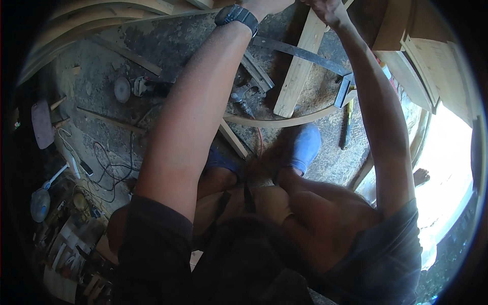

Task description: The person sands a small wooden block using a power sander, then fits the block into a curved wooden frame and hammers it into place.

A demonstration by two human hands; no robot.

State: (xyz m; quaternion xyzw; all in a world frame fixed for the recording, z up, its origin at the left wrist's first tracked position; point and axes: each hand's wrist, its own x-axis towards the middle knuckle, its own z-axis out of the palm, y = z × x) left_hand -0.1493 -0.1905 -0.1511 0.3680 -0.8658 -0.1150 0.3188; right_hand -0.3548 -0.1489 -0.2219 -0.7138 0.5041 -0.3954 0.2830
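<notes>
My left hand [268, 5] reaches to the top edge, a dark watch on its wrist; its fingers are cut off by the picture. Close beside it, my right hand [328, 11] has its fingers curled in above the upper end of a pale wooden board [300, 71]. What it holds, if anything, is hidden. A steel try square [310, 57] lies across that board, its bluish stock [343, 91] at the right. Below them bends a curved wooden strip [295, 122]. A grey metal tool [248, 94] rests left of the board.
An angle grinder [136, 87] lies on the stained floor at left, near loose cables [109, 162]. A slim yellow-and-dark tool [348, 124] lies right of my blue shoe [306, 147]. Curved wooden pieces [101, 23] stand upper left; wooden panels [437, 66] stand upper right.
</notes>
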